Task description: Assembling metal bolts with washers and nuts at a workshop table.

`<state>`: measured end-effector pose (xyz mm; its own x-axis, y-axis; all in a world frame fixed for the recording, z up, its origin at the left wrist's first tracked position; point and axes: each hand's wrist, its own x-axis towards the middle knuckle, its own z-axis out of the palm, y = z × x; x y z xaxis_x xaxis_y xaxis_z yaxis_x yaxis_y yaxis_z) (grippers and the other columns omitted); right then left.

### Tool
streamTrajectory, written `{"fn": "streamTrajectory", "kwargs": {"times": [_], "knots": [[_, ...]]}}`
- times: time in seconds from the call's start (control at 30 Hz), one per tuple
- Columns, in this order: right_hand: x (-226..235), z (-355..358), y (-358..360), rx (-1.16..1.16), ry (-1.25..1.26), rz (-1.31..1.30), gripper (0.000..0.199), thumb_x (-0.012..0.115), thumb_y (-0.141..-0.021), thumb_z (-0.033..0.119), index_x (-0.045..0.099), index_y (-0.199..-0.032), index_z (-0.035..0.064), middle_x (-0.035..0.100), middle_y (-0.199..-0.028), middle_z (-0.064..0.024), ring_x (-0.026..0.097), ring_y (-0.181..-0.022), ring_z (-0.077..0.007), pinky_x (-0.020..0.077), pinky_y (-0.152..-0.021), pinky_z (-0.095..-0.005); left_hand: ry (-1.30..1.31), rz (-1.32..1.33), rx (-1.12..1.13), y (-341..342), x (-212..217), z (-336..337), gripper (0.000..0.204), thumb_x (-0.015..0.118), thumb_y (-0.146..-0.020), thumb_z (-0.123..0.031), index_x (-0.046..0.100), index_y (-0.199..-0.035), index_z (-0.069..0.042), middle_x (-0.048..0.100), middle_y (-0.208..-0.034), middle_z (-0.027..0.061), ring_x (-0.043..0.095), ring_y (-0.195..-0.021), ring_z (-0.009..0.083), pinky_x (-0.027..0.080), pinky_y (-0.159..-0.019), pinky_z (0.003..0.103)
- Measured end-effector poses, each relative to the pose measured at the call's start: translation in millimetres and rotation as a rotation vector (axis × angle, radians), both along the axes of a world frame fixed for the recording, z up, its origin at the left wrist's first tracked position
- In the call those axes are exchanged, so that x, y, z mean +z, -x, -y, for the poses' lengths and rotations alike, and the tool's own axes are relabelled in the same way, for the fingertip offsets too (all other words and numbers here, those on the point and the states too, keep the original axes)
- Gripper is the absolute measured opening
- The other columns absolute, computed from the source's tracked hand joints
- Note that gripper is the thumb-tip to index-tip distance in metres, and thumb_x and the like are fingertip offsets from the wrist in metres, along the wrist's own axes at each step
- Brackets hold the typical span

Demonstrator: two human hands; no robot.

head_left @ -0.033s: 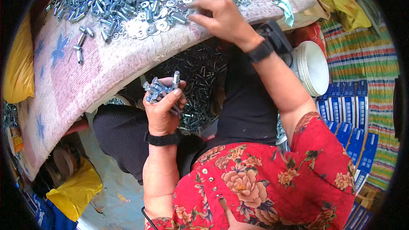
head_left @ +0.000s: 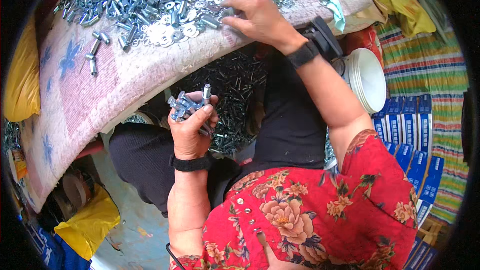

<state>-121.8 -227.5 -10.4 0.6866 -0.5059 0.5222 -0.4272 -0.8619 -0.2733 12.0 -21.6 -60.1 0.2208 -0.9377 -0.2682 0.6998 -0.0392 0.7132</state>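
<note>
The left hand [head_left: 190, 129] was closed around bolts [head_left: 185, 104]. Toward one o'clock, the right hand [head_left: 260, 20] hung half-curled near washers [head_left: 160, 32] (hold too blurred to tell).

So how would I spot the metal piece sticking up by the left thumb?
Near the cloth-covered table, find the left hand, holding a bunch of bolts. Just above its thumb tip is the metal piece: shiny, cylindrical and nearly upright, while its neighbours mostly slant left.

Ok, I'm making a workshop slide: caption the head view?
Left hand holding a bunch of metal bolts, right hand beside loose washers on a cloth-covered table.
</note>
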Motion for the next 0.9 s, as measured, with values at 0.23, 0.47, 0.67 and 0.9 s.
{"fn": "streamTrajectory", "kwargs": {"times": [0.23, 0.47, 0.67, 0.9], "knots": [[-12.3, 48.0, 6.9, -0.113, 0.088, -0.047, 0.017, 0.059, -0.074, 0.019, 0.061, -0.083, 0.0044, 0.06, -0.073, -0.014, 0.059, -0.068, -0.0289, 0.0465, -0.061, -0.0339, -0.007, -0.016, 0.015, -1.8, -0.8, 6.2, 0.025, 0.063, -0.067, -0.003, 0.055, -0.09, 0.002, 0.061, -0.08, 0.0131, 0.054, -0.053, 0.0142, 0.043, -0.047, 0.024], [2.6, 36.8, 5.8, -0.07, -0.018, 0.031, 0.015, 0.058, -0.074, 0.018, 0.06, -0.08, 0.0035, 0.06, -0.074, -0.0142, 0.059, -0.068, -0.0296, 0.0465, -0.061, -0.0351, -0.004, -0.035, 0.046, -3.9, -1.4, 4.0, 0.025, 0.062, -0.067, -0.003, 0.055, -0.091, 0.003, 0.061, -0.08, 0.0137, 0.053, -0.053, 0.0144, 0.042, -0.046, 0.024], [-7.8, 46.6, 7.8, -0.044, 0.036, -0.142, 0.015, 0.059, -0.075, 0.016, 0.059, -0.083, 0.003, 0.059, -0.075, -0.0143, 0.058, -0.07, -0.0298, 0.0464, -0.063, -0.0346, -0.007, -0.039, 0.028, -2.2, 0.4, 5.5, 0.024, 0.061, -0.068, -0.002, 0.055, -0.091, 0.003, 0.061, -0.08, 0.0132, 0.053, -0.053, 0.0137, 0.041, -0.047, 0.024], [2.0, 65.7, 20.7, -0.077, 0.057, -0.313, 0.02, 0.061, -0.074, 0.014, 0.058, -0.089, 0.0022, 0.06, -0.074, -0.0162, 0.059, -0.071, -0.0307, 0.0473, -0.063, -0.0345, -0.01, -0.033, 0.034, -6.3, -0.3, 3.2, 0.024, 0.061, -0.068, -0.002, 0.055, -0.091, 0.003, 0.061, -0.08, 0.0131, 0.053, -0.052, 0.0138, 0.042, -0.046, 0.024]]}}
